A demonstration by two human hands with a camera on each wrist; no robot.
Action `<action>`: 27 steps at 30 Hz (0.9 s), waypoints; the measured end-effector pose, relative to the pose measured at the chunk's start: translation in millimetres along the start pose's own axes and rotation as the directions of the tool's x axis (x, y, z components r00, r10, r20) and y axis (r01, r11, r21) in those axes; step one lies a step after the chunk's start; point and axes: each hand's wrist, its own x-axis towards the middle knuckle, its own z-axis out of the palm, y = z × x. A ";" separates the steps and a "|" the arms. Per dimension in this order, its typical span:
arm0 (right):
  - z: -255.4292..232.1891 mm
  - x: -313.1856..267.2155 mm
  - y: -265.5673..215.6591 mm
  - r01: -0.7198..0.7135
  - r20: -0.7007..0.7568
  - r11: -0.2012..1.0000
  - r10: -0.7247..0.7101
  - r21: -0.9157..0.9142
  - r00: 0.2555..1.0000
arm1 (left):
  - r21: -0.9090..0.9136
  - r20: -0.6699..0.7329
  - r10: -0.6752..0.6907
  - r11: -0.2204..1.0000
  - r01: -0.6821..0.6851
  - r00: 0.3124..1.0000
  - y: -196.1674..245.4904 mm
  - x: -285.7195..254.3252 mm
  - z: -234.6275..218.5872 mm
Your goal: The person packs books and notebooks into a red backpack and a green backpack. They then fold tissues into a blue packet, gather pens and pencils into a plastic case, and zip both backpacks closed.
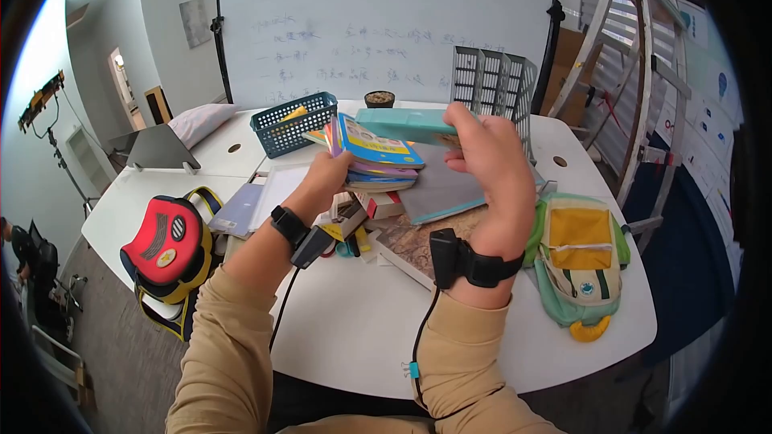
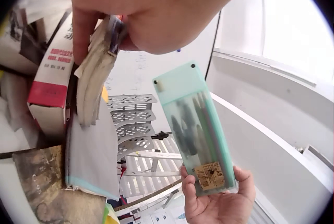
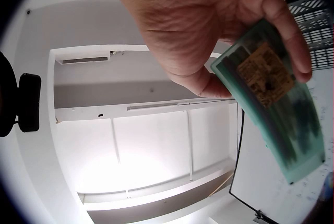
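My right hand (image 1: 494,153) pinches one end of a translucent teal pencil case (image 1: 406,122) and holds it up over the pile. Pens and a brown patterned sticker show through it in the right wrist view, where the hand (image 3: 193,31) has thumb and fingers on opposite edges of the case (image 3: 271,99). My left hand (image 1: 323,181) grips the left edge of a small stack of books topped by a blue and yellow one (image 1: 378,149). In the left wrist view that hand (image 2: 151,10) curls over the worn pages (image 2: 96,73), beside a red and white book (image 2: 52,78).
A blue-green basket (image 1: 293,124) and small plant pot (image 1: 379,100) stand at the back. A grey file rack (image 1: 492,88) is behind a grey folder (image 1: 450,181). The red bag (image 1: 167,241) lies left, the green and cream backpack (image 1: 585,249) right.
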 end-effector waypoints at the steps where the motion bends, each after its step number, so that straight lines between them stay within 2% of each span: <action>1: -0.2 1.5 0.1 -0.006 0.002 1.000 0.006 0.001 1.000 | -0.050 0.015 0.042 0.998 -0.041 0.999 1.9 -4.9 1.5; 4: -3.9 3.9 -0.3 -0.027 0.032 1.000 0.027 0.007 0.999 | -0.009 -0.088 0.165 0.986 -0.166 0.982 6.6 -25.7 1.1; 5: -5.5 4.1 -0.3 -0.033 0.045 0.999 0.032 0.010 0.998 | -0.015 -0.021 0.177 0.984 -0.178 0.984 7.2 -21.6 -12.8; 9: -7.0 7.3 3.9 -0.031 0.010 0.999 0.030 0.011 0.999 | -0.100 -0.123 0.383 0.913 -0.396 0.915 25.8 -56.7 -15.3; 12: -5.9 5.6 2.5 -0.038 -0.003 0.999 0.038 0.015 0.999 | -0.087 -0.179 0.422 0.893 -0.441 0.889 40.0 -69.1 -19.8; 13: -5.2 5.6 2.9 -0.044 0.006 0.998 0.044 0.041 0.999 | -0.043 -0.187 0.426 0.896 -0.441 0.885 39.9 -68.5 -21.1; 16: -1.4 4.7 4.5 -0.048 -0.013 0.998 0.048 0.029 0.999 | 0.210 -0.032 0.381 0.906 -0.367 0.924 29.6 -71.3 -33.2; 17: -0.7 4.6 4.7 -0.047 -0.030 0.999 0.047 0.011 0.998 | 0.361 -0.027 0.437 0.843 -0.399 0.899 20.9 -66.4 -41.2; 21: -2.9 3.2 4.2 -0.046 -0.035 0.999 0.047 0.024 0.998 | 0.155 -0.052 0.265 0.955 -0.254 0.963 7.0 -61.8 -77.6; 24: -5.3 2.9 3.0 -0.063 -0.029 0.997 0.065 0.051 0.997 | 0.085 -0.198 0.225 0.974 -0.212 0.954 15.0 -69.4 -100.8; 25: -5.8 3.2 2.6 -0.064 -0.025 0.997 0.065 0.053 0.998 | 0.107 -0.182 0.222 0.973 -0.205 0.958 14.0 -67.7 -113.8; 27: -4.3 1.7 0.5 -0.064 -0.030 0.996 0.065 0.054 0.997 | 0.311 -0.248 0.207 0.942 -0.125 0.946 4.3 -56.7 -138.1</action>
